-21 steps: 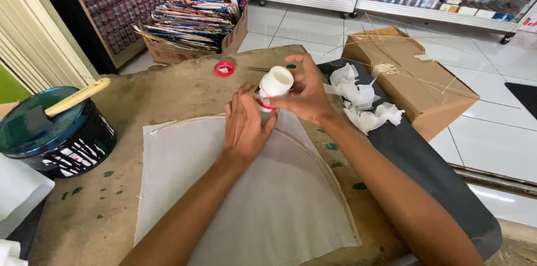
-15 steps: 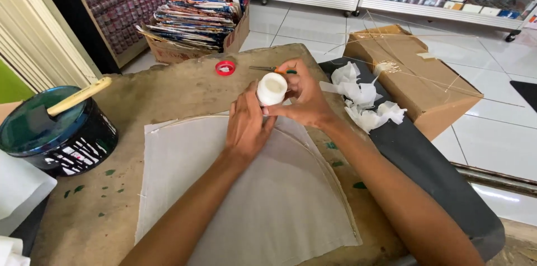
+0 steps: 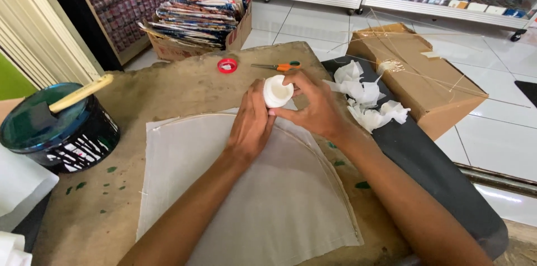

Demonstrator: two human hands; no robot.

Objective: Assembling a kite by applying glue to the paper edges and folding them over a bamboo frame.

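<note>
My right hand grips a small white spool of thread at the far tip of a white paper kite lying flat on the worn work table. My left hand rests with its fingers pressed on the kite's top corner, just below and left of the spool, its fingertips touching the spool. A thin curved bamboo strip runs along the kite's upper edge.
A dark tin with a wooden-handled brush stands at the left. A red tape roll and orange scissors lie beyond the hands. Crumpled white paper scraps, a cardboard box and a box of stacked kites are nearby.
My right hand has turned the spool and brought it slightly lower and left, closer over the kite's tip. My left hand has stayed pressed on the paper.
</note>
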